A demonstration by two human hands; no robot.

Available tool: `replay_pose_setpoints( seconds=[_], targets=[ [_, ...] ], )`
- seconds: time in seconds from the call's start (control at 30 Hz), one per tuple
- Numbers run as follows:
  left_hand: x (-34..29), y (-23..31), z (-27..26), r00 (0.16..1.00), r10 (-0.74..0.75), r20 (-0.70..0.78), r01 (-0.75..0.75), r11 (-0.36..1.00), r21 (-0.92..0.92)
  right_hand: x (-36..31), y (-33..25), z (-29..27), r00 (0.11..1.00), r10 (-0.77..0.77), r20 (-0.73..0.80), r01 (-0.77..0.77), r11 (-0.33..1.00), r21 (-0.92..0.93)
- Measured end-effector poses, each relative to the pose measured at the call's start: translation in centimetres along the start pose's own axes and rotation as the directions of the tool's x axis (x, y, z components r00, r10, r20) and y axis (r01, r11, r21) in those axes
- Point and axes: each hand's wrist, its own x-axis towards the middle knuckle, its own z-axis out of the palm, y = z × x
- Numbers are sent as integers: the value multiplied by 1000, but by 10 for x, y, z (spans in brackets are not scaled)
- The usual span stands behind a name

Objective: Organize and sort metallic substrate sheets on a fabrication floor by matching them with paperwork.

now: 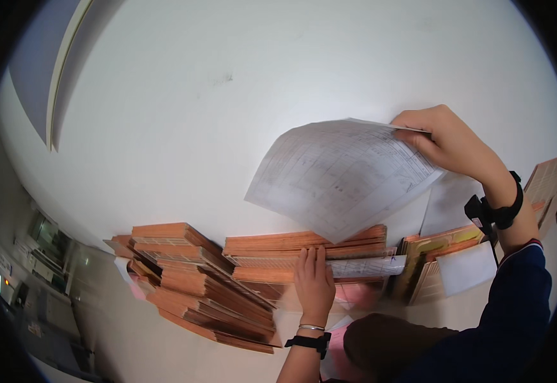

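My right hand is raised and closed on the corner of a printed paper sheet, pinched between thumb and fingers. The sheet hangs and curves down to the left, covered in fine lines and table-like print. My left hand lies with outstretched fingers on a stack of orange-brown folders, below the sheet's lower corner. Beside its fingertips a curled printed paper lies along the stack.
More orange-brown folders are piled unevenly to the left. At the right are yellowish folders and a white sheet. Pink paper shows near my left wrist. A white wall rises behind the stacks.
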Motion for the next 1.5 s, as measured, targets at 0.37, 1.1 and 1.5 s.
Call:
replay_pose_setpoints(
  seconds=[0.37,1.1,1.5],
  targets=[
    [-7,3,-6,997,35,-70,-36,999,-21,1,-3,-5,998,61,33,-61,998,-10],
    [-27,7,-14,993,5,-114,-5,1000,2,-3,-7,4,983,105,148,-107,994,4],
    [-33,11,-20,992,4,-130,-3,1000,9,-3,-1,9,987,114,114,-118,992,37]
  ],
)
